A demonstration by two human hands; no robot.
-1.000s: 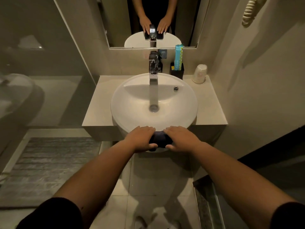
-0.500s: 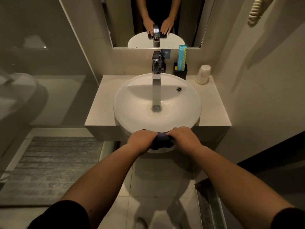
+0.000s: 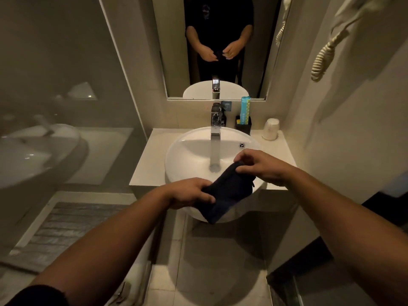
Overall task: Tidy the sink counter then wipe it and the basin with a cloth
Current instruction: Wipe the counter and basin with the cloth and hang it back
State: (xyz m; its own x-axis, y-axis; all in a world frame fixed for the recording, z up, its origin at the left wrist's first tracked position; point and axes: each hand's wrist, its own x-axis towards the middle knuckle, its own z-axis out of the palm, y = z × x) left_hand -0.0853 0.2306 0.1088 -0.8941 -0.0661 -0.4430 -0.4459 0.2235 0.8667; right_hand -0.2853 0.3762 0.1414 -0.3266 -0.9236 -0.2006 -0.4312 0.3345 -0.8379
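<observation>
A dark blue cloth (image 3: 227, 195) hangs in the air over the front rim of the round white basin (image 3: 189, 155). My left hand (image 3: 187, 192) grips its near lower end. My right hand (image 3: 260, 165) pinches its upper far corner above the basin. The cloth stretches slanted between both hands, clear of the rim. The basin sits on a pale counter (image 3: 150, 160), with a chrome faucet (image 3: 216, 127) at its back.
A black holder (image 3: 242, 125) with a teal tube (image 3: 245, 110) and an upturned white cup (image 3: 270, 129) stand at the counter's back right. A mirror (image 3: 216, 47) hangs above. A glass partition is on the left, a grey mat (image 3: 66, 228) on the floor.
Both hands have lifted the cloth off the basin's front rim and pulled apart, opening it out. My right hand rose up and right. The camera has tilted up.
</observation>
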